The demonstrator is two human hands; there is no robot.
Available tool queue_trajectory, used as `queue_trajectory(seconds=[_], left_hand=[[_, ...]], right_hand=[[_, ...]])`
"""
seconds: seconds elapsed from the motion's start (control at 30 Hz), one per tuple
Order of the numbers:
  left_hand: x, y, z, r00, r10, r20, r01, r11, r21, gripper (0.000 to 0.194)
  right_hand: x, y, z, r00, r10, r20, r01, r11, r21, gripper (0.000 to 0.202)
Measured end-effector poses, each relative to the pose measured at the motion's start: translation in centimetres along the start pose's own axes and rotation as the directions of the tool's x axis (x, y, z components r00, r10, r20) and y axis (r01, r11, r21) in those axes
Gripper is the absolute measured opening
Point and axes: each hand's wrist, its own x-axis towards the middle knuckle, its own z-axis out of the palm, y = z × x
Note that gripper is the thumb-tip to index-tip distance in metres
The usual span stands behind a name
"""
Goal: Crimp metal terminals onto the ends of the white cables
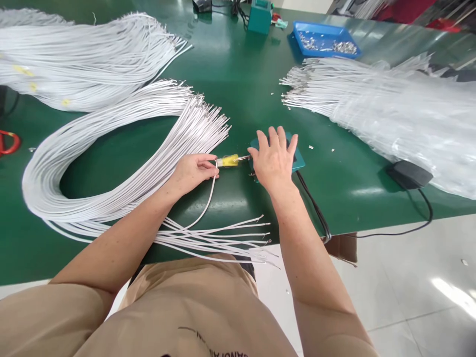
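My left hand [195, 172] pinches the end of a white cable [210, 198] beside a yellow-handled tool [229, 160]. The tool's metal tip points right toward a small teal device [298, 159]. My right hand [275, 156] lies over that device with its fingers spread, covering most of it. A large looped bundle of white cables [42, 173] rests on the green table to the left, its cut ends fanned near my left hand. Several loose cable ends [238, 240] stick out at the table's front edge, below my hands.
More white cables [85, 59] lie at the back left, and a plastic-wrapped bundle [401, 109] at the right. A blue tray [325, 39] of small metal parts, a teal box [260, 17], red scissors [10, 142] and a black pedal-like object [409, 174] are also on the green table [253, 69].
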Motion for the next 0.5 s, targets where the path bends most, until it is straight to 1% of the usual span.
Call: queue_trajectory(seconds=[0.07,0.13,0.2,0.3,0.33,0.37,0.4,0.43,0.47,0.5], left_hand=[[-0.1,0.3,-0.4,1.000,-0.021,0.003,0.021,1.000,-0.008,0.055],[-0.1,0.5,-0.9,0.999,-0.033,0.017,0.033,0.999,0.006,0.053],[-0.2,0.8,-1.4,0.999,-0.030,0.027,0.029,0.999,0.026,0.052],[-0.3,1.1,-2.2,0.999,0.006,0.038,-0.006,1.000,0.023,0.061],[-0.4,1.1,-2.4,0.999,0.021,0.042,-0.021,1.000,0.016,0.066],[-0.4,1.1,-2.6,0.999,0.035,0.042,-0.035,0.999,0.008,0.069],[-0.4,1.2,-2.7,0.998,0.042,0.049,-0.042,0.999,-0.003,0.069],[-0.5,1.2,-2.8,0.997,0.046,0.057,-0.045,0.999,-0.016,0.064],[-0.5,1.2,-2.9,0.997,0.046,0.068,-0.044,0.999,-0.021,0.056],[-0.5,1.3,-2.9,0.995,0.042,0.088,-0.041,0.999,-0.013,0.047]], right_hand=[[-0.2,0.3,0.7,0.999,0.029,0.018,-0.029,1.000,-0.010,0.045],[-0.1,0.5,1.2,0.999,0.025,0.025,-0.025,1.000,0.004,0.045],[0.0,0.5,1.1,1.000,0.028,0.013,-0.028,0.999,0.037,0.044],[-0.3,-0.5,-0.5,1.000,0.004,-0.006,-0.003,0.991,0.132,0.041],[-0.8,-1.3,-1.2,0.999,-0.035,-0.005,0.036,0.982,0.183,0.039],[-1.5,-2.4,-2.0,0.994,-0.107,0.005,0.103,0.963,0.248,0.036],[-2.3,-3.6,-2.6,0.973,-0.228,0.026,0.207,0.922,0.327,0.030],[-3.4,-4.9,-3.1,0.926,-0.373,0.054,0.323,0.859,0.397,0.027],[-4.6,-6.3,-3.4,0.859,-0.508,0.068,0.430,0.786,0.445,0.026],[-5.9,-7.6,-3.5,0.791,-0.608,0.069,0.514,0.722,0.462,0.025]])
